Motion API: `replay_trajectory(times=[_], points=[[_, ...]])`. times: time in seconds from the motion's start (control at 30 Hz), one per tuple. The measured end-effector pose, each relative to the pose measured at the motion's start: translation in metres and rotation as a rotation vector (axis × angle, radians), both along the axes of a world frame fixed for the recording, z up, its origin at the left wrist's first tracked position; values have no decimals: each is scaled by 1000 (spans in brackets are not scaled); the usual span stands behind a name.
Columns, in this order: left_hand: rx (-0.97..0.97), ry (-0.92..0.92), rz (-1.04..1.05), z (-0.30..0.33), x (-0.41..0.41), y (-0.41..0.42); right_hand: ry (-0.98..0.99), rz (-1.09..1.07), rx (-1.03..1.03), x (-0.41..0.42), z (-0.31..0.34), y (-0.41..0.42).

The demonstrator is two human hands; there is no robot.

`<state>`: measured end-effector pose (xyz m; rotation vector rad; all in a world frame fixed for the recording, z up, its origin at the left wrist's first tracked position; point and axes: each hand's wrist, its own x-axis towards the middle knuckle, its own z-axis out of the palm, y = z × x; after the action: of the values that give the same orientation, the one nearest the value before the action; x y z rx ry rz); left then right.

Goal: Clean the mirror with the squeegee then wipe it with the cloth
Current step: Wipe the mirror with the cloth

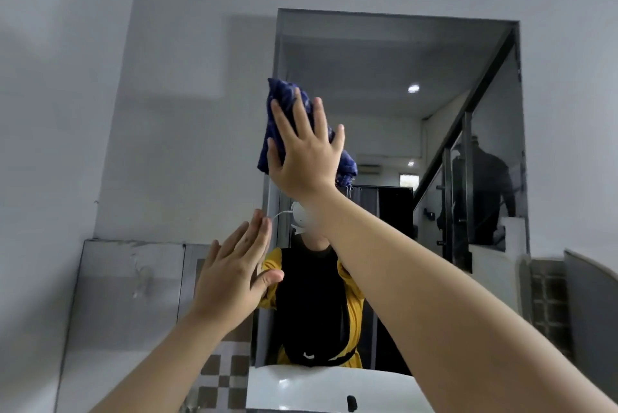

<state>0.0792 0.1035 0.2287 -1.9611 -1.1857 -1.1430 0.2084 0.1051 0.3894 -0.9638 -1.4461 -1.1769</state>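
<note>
Fingers [280,118] of the right hand [306,151] spread flat and splayed, palm pressing a dark blue cloth [284,95] against the mirror [384,54]. No curled grip; the cloth is pinned between the open palm and the glass. Cloth bunched, edges showing above the fingertips, left of the hand and trailing below right of the wrist. It sits in the upper left part of the mirror, close to the left edge.

Left hand [234,275] lower, near the mirror's left edge. Fingers straight and together, thumb out, holding nothing. Cannot tell whether the fingertips touch the glass or the wall beside it.

Mirror is tall, rectangular, mounted on a pale grey wall [184,61]. Reflection shows the person in a yellow top with black front, a stair rail [481,84] with glass panels, ceiling lights.

White sink [301,389] directly below the mirror, rim at bottom of view, dark tap [351,402] on it. Checkered tiles [220,376] left of the sink. Both forearms bare, reaching upward.
</note>
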Motion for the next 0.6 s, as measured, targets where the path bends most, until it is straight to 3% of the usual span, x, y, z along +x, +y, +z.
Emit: replay_trajectory(times=[0.13,0.23,0.37,0.6], points=[[26,15,14,-4,-1,3,-316,-58,11,30,-6,-3],[53,30,7,-7,-1,3,-403,-98,11,65,-14,-9],[63,-1,-2,-10,3,1,-336,-138,20,120,-19,-18],[50,-40,20,-14,8,3,-53,-205,7,216,-34,-31]])
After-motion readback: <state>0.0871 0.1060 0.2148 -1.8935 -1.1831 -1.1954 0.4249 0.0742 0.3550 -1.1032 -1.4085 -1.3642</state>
